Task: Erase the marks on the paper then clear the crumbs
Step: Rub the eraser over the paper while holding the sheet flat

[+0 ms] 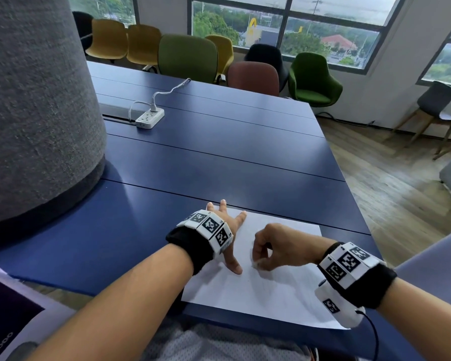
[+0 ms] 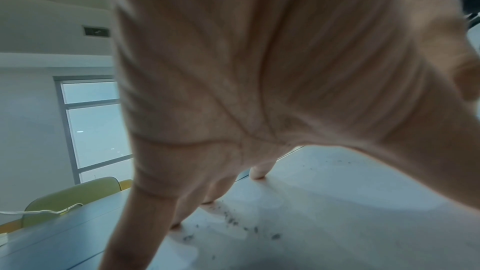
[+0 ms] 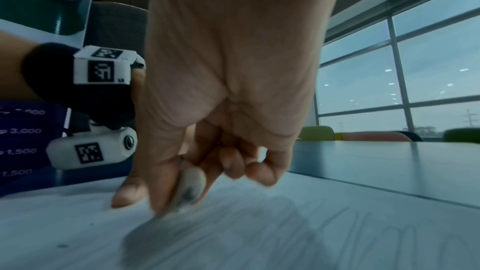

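Observation:
A white sheet of paper lies on the blue table at its near edge. My left hand presses flat on the sheet's left part with fingers spread. My right hand pinches a small white eraser, smudged grey, between thumb and fingers, its tip against the paper. Faint pencil scribbles run across the sheet to the right of the eraser. In the left wrist view dark eraser crumbs lie scattered on the paper beneath my left hand.
A white power strip with its cord lies farther back on the table. A large grey fabric cylinder stands at the left. Several coloured chairs line the far side. A purple printed board is at my near left.

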The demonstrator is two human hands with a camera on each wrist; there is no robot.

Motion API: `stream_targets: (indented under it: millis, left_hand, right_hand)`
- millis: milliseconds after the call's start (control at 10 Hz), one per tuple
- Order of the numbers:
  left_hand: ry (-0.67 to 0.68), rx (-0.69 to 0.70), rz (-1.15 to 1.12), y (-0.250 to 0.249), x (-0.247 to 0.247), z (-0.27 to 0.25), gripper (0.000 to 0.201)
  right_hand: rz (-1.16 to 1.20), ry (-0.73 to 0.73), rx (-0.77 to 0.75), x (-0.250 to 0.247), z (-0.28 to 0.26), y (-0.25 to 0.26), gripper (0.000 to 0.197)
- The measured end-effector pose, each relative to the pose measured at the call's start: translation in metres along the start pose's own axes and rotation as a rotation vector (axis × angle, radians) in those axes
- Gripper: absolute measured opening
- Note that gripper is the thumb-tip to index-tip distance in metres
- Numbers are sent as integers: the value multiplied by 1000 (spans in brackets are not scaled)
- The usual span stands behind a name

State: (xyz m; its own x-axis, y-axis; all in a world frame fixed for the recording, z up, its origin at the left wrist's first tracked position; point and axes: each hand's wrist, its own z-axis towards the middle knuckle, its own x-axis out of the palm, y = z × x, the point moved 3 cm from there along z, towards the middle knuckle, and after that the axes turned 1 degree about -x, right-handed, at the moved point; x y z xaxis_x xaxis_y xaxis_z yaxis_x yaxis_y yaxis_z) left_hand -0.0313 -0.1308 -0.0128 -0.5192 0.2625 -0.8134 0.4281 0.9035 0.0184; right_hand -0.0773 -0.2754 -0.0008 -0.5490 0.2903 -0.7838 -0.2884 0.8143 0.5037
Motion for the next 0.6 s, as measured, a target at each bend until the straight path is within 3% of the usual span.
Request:
stream_targets:
  millis: [100,200,400,500,600]
  left_hand:
    - [0,-4,3,0,0,0,144]
    - [3,2,4,0,0,2,144]
    - [-6,-2,12,0,0,2,144]
    - [-8,8,3,-1,0,1,143]
    - [-9,1,0,-1,0,0,144]
  right_hand:
    - [5,113,26,2,-2,1,9]
    - [-1,-61,32,0,-1,-3,8]
    - [33,158,22,13,-16,3,10]
    - [23,-31,28,7,-14,-1,5]
    - [28,146,13,14,-20,4,11]
